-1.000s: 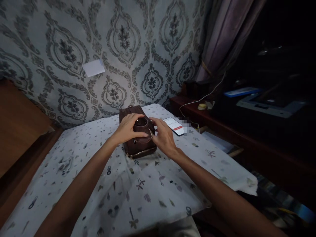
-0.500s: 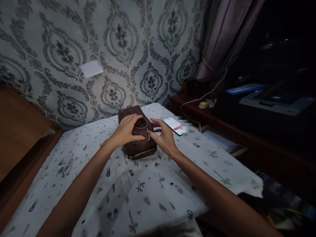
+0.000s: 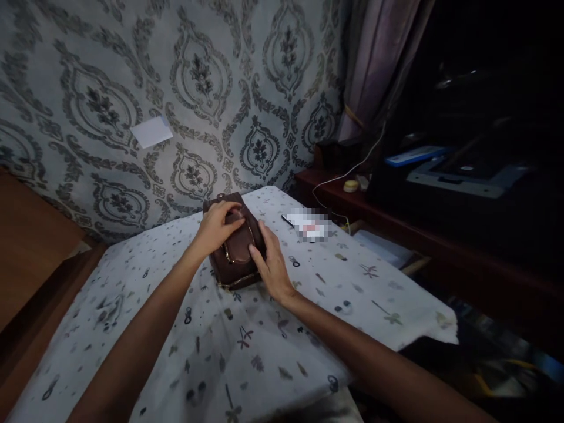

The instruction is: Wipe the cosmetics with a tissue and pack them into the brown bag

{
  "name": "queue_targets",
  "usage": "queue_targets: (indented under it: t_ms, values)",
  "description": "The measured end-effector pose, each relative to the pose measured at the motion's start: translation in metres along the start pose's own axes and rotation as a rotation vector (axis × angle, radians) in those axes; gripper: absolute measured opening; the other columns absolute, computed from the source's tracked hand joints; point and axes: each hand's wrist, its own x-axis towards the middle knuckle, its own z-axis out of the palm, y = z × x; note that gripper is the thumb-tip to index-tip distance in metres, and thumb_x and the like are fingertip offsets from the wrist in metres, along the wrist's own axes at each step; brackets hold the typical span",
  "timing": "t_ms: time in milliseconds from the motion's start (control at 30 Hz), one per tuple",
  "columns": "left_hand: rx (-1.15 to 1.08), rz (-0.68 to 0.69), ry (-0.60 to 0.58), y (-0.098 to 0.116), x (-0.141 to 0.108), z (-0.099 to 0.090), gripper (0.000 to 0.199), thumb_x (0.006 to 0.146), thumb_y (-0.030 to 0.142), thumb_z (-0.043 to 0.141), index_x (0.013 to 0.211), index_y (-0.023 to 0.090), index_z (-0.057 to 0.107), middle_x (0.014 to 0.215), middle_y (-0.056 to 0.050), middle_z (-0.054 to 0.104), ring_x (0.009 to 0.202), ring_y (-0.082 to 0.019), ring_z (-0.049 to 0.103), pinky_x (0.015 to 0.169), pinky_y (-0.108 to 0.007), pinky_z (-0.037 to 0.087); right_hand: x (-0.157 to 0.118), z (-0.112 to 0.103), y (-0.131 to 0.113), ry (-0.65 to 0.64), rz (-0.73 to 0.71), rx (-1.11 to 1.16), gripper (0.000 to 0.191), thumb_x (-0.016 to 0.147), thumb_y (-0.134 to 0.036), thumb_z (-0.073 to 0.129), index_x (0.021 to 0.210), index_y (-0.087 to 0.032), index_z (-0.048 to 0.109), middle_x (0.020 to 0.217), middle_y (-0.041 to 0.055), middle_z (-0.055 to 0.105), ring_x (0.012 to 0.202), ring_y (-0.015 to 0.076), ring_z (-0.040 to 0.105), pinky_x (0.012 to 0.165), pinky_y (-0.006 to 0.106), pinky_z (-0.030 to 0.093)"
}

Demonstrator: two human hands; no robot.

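A small brown leather bag lies on the cloth-covered table, with a zipped pocket on its upper face and another zip along its near edge. My left hand rests over the pocket's upper left part, fingers and thumb curled on the leather. What lies beneath its fingertips is hidden. Along the bag's right side, my right hand holds it, its thumb on the face by the pocket edge and its fingers down the side.
To the right of the bag lies a phone, partly blurred out. The patterned tablecloth reaches the papered wall. A dark red shelf with a white cable stands beyond the table's right edge, and a wooden panel is at the left.
My right hand has moved from a pinch near the pocket zip to lie along the bag's right side. My left fingers sit further up the pocket, which looks flatter. The view has shifted slightly.
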Motion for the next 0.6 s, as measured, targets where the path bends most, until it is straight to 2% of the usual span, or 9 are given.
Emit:
queue_targets:
  t_ms: [67, 167, 433, 600]
  values:
    - [0.12, -0.075, 0.042, 0.008, 0.01, 0.005, 0.021, 0.085, 0.032, 0.063, 0.102, 0.021, 0.07, 0.103, -0.007, 0.071, 0.103, -0.027, 0.061, 0.093, -0.04, 0.046, -0.004, 0.0, 0.0, -0.004, -0.009, -0.027, 0.052, 0.101, -0.043, 0.041, 0.152, -0.031, 0.04, 0.154, 0.0101, 0.041, 0.147, 0.0243, 0.036, 0.12, 0.052, 0.033]
    - [0.204, -0.143, 0.086, 0.016, 0.017, 0.01, 0.017, 0.088, 0.034, 0.061, 0.091, 0.021, 0.072, 0.093, -0.008, 0.071, 0.095, -0.027, 0.062, 0.086, -0.038, 0.046, -0.01, 0.0, 0.001, -0.024, -0.024, -0.086, 0.046, 0.102, -0.041, 0.039, 0.146, -0.031, 0.049, 0.156, 0.0097, 0.037, 0.148, 0.0255, 0.033, 0.12, 0.052, 0.033]
    - [0.133, -0.199, 0.136, 0.017, 0.015, 0.015, 0.02, 0.089, 0.032, 0.06, 0.096, 0.017, 0.071, 0.099, -0.01, 0.069, 0.095, -0.027, 0.062, 0.087, -0.039, 0.045, -0.014, 0.0, 0.007, -0.004, -0.136, -0.231, 0.045, 0.101, -0.036, 0.042, 0.145, -0.03, 0.052, 0.157, 0.0118, 0.037, 0.146, 0.029, 0.037, 0.117, 0.055, 0.037]
    - [0.039, -0.242, 0.148, 0.009, 0.018, 0.018, 0.018, 0.087, 0.032, 0.06, 0.093, 0.018, 0.069, 0.088, -0.006, 0.07, 0.087, -0.023, 0.062, 0.078, -0.034, 0.046, -0.012, -0.001, 0.006, 0.002, -0.162, -0.269, 0.045, 0.101, -0.033, 0.043, 0.145, -0.029, 0.053, 0.155, 0.0129, 0.039, 0.145, 0.0287, 0.039, 0.115, 0.053, 0.04]
